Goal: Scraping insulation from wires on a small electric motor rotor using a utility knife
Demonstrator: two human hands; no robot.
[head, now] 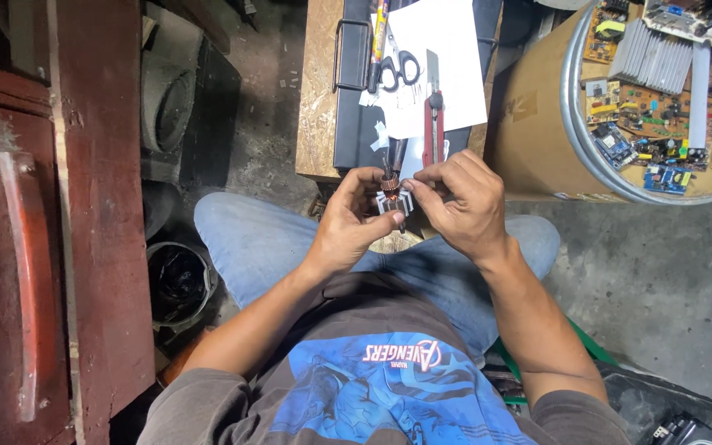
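Head view: both hands meet over the lap — the left hand [348, 218] clamped around a small motor armature [392, 198], copper end up, the right hand [459, 202] pinching at its side, fingertips together on it. Fine winding or commutator work, I judge; any next move wants steady fingers. One scissors [399, 69], one red utility knife [432, 115], one drum of circuit boards [661, 99].

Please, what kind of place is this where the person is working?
Probably a small electronics repair workshop. A drum is full of old circuit boards, scissors and a utility knife lie on a small table, and both hands hold a small motor part.
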